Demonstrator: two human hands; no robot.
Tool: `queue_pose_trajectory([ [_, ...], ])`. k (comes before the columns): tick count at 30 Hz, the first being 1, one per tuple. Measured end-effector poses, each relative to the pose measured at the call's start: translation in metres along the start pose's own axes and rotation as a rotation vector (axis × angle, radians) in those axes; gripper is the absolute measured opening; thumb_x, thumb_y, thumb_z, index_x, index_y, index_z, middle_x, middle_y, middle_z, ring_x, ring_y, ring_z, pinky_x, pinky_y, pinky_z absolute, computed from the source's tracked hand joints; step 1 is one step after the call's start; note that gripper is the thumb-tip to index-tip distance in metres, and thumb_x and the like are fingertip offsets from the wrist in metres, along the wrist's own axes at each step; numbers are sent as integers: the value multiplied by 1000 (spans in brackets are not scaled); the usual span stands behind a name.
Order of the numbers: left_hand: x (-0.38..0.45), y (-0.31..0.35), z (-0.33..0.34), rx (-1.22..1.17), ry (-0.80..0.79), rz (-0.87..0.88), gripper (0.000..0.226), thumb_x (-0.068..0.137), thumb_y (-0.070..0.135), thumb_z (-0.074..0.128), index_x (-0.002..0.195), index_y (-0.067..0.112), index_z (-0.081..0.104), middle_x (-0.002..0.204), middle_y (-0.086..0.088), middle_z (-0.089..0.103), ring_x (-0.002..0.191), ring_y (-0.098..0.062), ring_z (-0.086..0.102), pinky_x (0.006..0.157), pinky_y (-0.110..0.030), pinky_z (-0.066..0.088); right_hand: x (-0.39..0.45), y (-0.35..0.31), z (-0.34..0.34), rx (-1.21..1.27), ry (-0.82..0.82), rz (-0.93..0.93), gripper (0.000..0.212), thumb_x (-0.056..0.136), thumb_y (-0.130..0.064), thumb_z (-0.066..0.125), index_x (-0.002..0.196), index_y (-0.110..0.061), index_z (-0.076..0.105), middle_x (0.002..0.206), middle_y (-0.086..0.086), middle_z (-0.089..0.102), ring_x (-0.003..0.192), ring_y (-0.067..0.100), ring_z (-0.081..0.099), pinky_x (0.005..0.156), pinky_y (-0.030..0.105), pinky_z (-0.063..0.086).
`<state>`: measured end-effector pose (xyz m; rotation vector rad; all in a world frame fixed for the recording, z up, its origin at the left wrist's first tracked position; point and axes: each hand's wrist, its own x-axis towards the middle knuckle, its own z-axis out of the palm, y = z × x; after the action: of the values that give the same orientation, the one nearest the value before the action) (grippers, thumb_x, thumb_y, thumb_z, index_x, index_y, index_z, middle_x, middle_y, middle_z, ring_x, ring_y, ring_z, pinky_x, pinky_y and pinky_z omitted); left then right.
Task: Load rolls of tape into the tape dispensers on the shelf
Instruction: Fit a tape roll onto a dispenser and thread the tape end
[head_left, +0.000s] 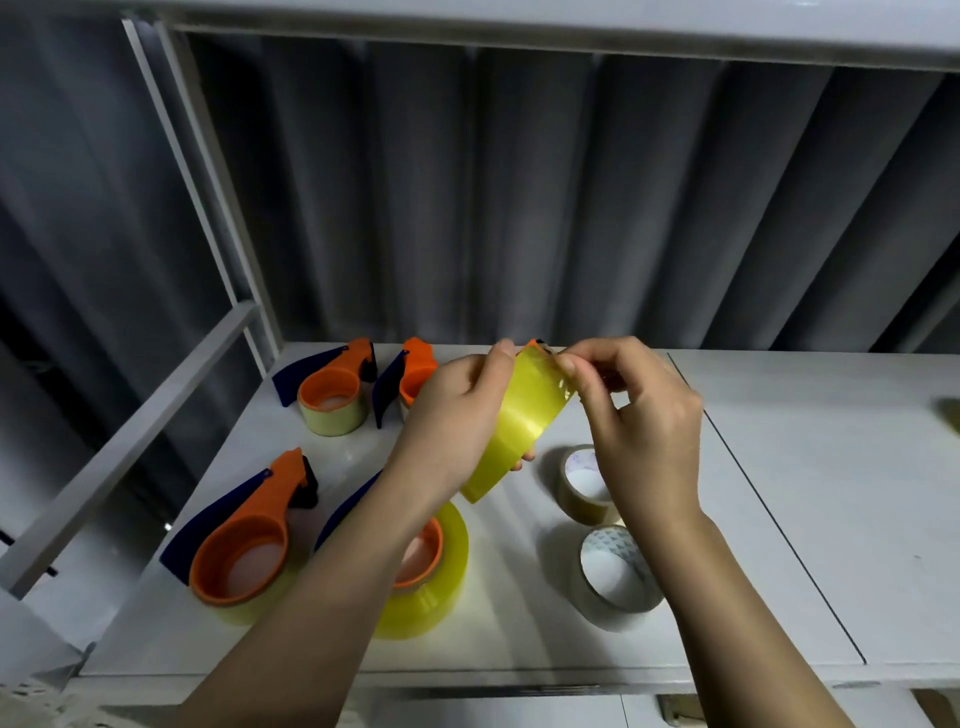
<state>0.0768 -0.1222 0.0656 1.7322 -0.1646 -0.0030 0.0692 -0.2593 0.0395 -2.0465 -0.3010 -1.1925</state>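
Observation:
My left hand (457, 415) grips a yellow roll of tape (519, 426) held above the white shelf (779, 493). At the roll's top edge, my right hand (634, 410) pinches the tape with its fingertips. An orange tip of a dispenser (535, 344) peeks out behind the roll; the rest of it is hidden. On the shelf lie several orange-and-blue dispensers with rolls in them: back left (332, 389), back middle (410, 379), front left (244, 540), and front middle (431, 566), partly under my left forearm. Two loose clear rolls lie on the shelf, one (584, 483) behind the other (615, 571).
A white shelf frame post (208, 187) and rail (130, 441) stand at the left. Grey corrugated wall (519, 197) closes the back. An upper shelf board (519, 26) hangs overhead. A seam (753, 493) divides the shelf; the right panel is bare apart from a small object at the edge (950, 415).

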Motion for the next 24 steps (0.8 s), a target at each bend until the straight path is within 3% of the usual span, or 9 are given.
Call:
queue_pose_trajectory([
  [3,-4,3,-2,-16,1,-5,49,100,34,40,59,9,50,38,-5,54,34,-17,55,42,-22,45,2,-3,-7,138,-64,118,11,90,-20,66,84,-29,62,72,-21,61,67,5,62,66,21,49],
  [6,-11,9,-5,-32,-11,8,51,101,26,40,52,13,41,30,3,44,28,-6,45,34,-13,36,6,-3,-12,200,-142,196,20,90,-19,67,80,-34,59,72,-14,66,65,7,64,64,18,50],
  [11,-17,13,-9,-79,-53,1,51,101,21,39,50,15,38,29,6,39,27,-4,40,34,-10,32,13,0,-19,480,-179,410,15,91,-8,62,79,-17,63,67,8,69,60,14,65,60,21,53],
  [20,-15,5,-15,-107,-109,-7,37,100,23,41,68,9,53,37,5,50,35,-3,50,38,-11,39,19,7,-21,674,-276,573,15,92,0,56,80,-7,62,66,5,71,58,12,64,54,21,53],
  [24,-16,4,-16,-138,-135,-9,37,99,22,41,66,10,49,36,4,50,34,-4,49,37,-11,38,17,7,-21,740,-297,621,11,91,0,56,83,-6,62,64,2,71,56,9,62,53,20,53],
])
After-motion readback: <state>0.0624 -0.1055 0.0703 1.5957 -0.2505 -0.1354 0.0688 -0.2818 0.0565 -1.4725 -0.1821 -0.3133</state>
